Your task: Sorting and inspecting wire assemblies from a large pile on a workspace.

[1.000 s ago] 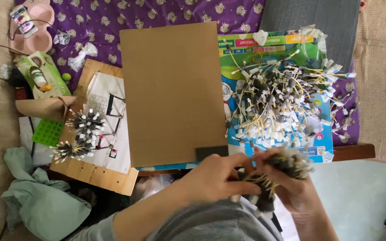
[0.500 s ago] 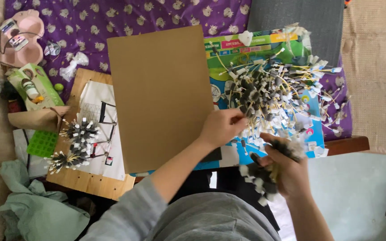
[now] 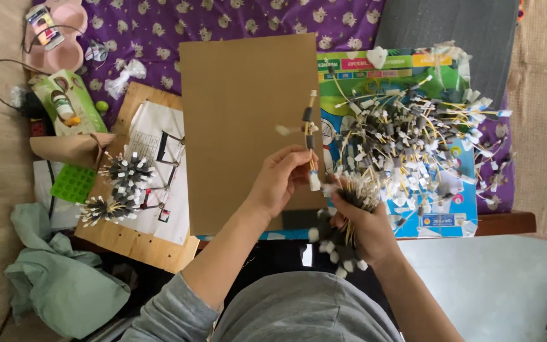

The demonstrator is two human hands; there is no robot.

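Sorting little wire leads, one at a time

Left hand pinches a single yellow wire lead upright over the cardboard sheet; right hand is clenched round a gathered bunch. Looks early: two finished bundles sit at 9 o'clock, while a big loose pile waits at 2 o'clock. The cardboard offers open room; surface edge sits close at 6 o'clock.

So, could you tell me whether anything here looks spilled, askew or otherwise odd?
Nothing looks damaged. The wire pieces lie in a loose heap that spreads past the colourful board onto the purple cloth. That is untidy, not spilled.
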